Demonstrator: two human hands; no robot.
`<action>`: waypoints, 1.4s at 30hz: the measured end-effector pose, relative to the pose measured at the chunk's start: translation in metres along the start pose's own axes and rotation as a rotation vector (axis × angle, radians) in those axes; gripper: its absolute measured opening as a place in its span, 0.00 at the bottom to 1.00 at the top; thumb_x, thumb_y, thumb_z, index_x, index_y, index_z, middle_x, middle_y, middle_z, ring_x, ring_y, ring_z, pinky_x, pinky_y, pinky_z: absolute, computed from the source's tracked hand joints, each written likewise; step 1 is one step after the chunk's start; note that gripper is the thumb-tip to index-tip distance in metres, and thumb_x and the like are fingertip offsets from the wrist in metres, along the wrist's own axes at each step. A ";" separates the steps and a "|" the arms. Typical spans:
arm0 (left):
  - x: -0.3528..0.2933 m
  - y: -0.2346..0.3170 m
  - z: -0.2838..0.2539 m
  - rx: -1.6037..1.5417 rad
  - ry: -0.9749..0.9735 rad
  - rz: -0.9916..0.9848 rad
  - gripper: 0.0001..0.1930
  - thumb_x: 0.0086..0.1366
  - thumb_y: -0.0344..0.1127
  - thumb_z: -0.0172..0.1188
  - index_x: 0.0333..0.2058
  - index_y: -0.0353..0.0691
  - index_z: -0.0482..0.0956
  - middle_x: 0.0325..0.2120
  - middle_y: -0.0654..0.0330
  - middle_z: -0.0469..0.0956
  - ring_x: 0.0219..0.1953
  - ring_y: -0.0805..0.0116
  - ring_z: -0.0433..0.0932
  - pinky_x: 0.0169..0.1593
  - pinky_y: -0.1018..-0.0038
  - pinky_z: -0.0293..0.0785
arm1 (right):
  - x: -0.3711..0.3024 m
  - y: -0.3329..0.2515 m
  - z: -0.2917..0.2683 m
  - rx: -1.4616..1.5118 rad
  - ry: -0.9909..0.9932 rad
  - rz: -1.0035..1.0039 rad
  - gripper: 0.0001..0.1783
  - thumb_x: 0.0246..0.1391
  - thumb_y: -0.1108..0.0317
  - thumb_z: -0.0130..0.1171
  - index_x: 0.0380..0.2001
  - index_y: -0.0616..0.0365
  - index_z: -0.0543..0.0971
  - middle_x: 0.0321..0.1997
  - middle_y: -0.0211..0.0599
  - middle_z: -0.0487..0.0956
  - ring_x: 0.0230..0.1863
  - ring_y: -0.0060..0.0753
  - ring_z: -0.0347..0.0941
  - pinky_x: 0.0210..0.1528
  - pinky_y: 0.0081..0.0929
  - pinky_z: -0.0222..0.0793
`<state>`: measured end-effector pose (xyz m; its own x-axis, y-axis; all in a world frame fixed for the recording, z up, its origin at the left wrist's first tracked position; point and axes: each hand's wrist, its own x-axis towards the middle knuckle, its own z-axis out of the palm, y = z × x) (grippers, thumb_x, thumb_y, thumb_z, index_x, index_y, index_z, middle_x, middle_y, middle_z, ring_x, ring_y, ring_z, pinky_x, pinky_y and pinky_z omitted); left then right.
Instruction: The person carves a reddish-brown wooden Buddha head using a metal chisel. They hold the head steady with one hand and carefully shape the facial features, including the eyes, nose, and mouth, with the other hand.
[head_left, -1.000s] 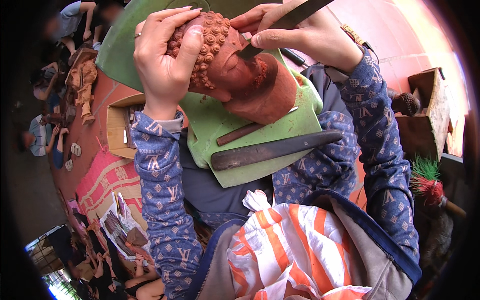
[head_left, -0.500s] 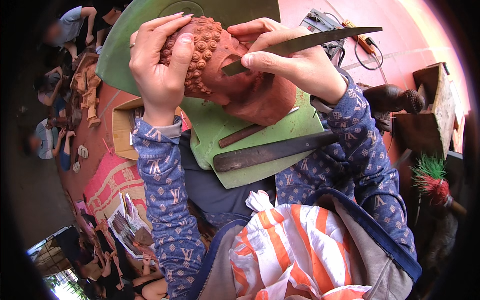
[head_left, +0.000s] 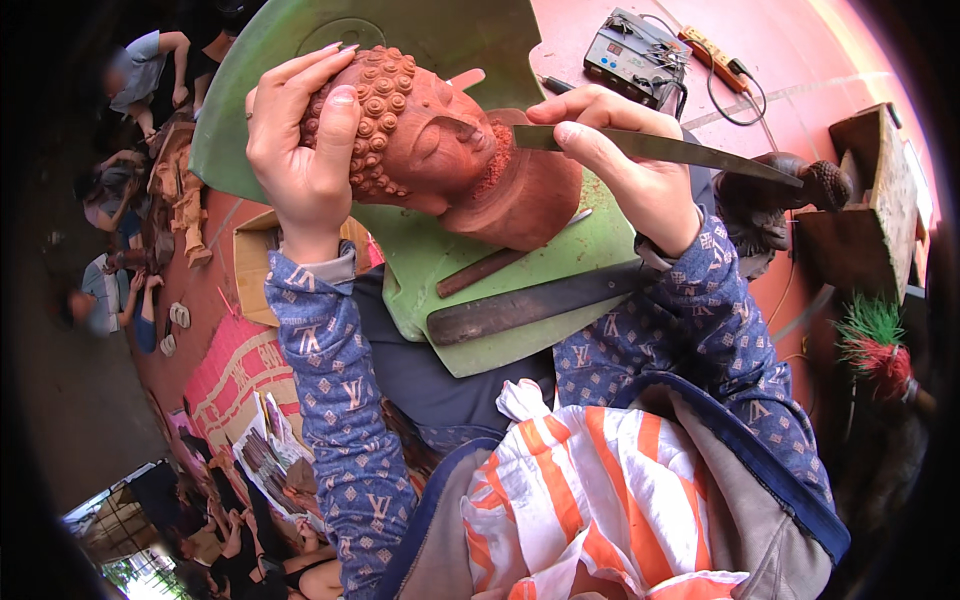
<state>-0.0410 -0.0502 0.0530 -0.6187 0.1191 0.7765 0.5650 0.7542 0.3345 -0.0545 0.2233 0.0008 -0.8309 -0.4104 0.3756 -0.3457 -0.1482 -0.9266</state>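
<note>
"What lies nearest?"

"An orange-and-white striped cloth point(head_left: 590, 490) in the lap, then a dark-handled tool point(head_left: 490, 318) and a thinner one point(head_left: 480, 275), loose on a green plastic support point(head_left: 405, 290)."

"And the hands?"

"At work above the tools: a carved reddish head point(head_left: 430, 145) lies over the support, crown leftward. The left hand point(head_left: 300, 150) spreads its fingers across the curls, gripping the crown; the right hand point(head_left: 640, 170) pinches a flat blade point(head_left: 690, 153) between thumb and fingers, its end beside the chin (contact, I can't tell from here)."

"The danger?"

"A roll, I'd judge: should the left grip slacken, the blade could nick the lips. A sweep of the right sleeve point(head_left: 710, 300) might knock the dark-handled tool down."

"Farther off?"

"A grey electrical box point(head_left: 635, 55) on the tiles; people, far left."
</note>
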 end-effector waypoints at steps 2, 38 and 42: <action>-0.001 -0.001 0.000 -0.008 -0.005 -0.014 0.14 0.62 0.36 0.59 0.42 0.36 0.85 0.43 0.54 0.82 0.47 0.60 0.76 0.55 0.68 0.69 | -0.012 0.007 0.002 -0.052 -0.002 -0.025 0.10 0.62 0.74 0.55 0.28 0.70 0.77 0.48 0.51 0.81 0.51 0.34 0.76 0.56 0.31 0.70; -0.001 0.003 -0.001 0.016 -0.030 -0.056 0.15 0.63 0.36 0.55 0.43 0.34 0.84 0.45 0.54 0.82 0.48 0.61 0.75 0.57 0.68 0.66 | -0.016 0.031 0.020 0.154 0.064 0.071 0.11 0.62 0.69 0.56 0.32 0.67 0.81 0.59 0.51 0.77 0.65 0.43 0.68 0.67 0.40 0.58; -0.001 0.002 0.002 -0.006 -0.022 -0.053 0.16 0.64 0.36 0.55 0.43 0.34 0.84 0.45 0.54 0.82 0.48 0.61 0.75 0.57 0.68 0.66 | -0.022 0.030 0.030 -0.062 0.106 -0.078 0.10 0.58 0.66 0.62 0.30 0.63 0.83 0.61 0.56 0.74 0.62 0.45 0.71 0.65 0.38 0.61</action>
<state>-0.0403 -0.0477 0.0523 -0.6597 0.0938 0.7457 0.5348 0.7557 0.3780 -0.0334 0.2010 -0.0354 -0.8407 -0.3022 0.4494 -0.4345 -0.1188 -0.8928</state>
